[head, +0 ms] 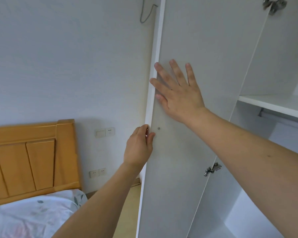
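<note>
Both bare hands of a person at an open bedroom wardrobe are on its tall white laminate wardrobe door [179, 177]. The door is swung out from the cabinet and stands upright in the middle of the view. Its inner face is turned toward the camera and its free edge toward the plain white wall [67, 57].

The left hand [138, 148] grips that free edge low down. Its fingers curl round to the hidden outer side, and its thumb lies on the inner face, just beside a small round metal screw head [158, 128]. The right hand [179, 90] rests higher up on the same face. It is held wide and flat with straight, spread fingers, the palm against the panel and the outermost fingertips at the door's edge; it holds nothing.

Two silver metal hinges fix the door to the cabinet side, the lower hinge [212, 169] just above the right forearm and the upper hinge [273, 5] at the top of the view. To the right, the wardrobe's interior shows a flat white shelf [273, 103] with a grey metal hanging rail [282, 118] just beneath it.

To the left, a honey-coloured wooden headboard [33, 160] stands against the wall, with pale floral bedding [33, 215] below it. Between the headboard and the door, a white switch-and-socket plate [105, 132] sits on the wall, with a pair of white wall sockets [98, 172] lower down. A thin grey cable [145, 13] hangs down the wall near the door's top. A strip of light wooden floor [127, 212] shows between the bed and the door.
</note>
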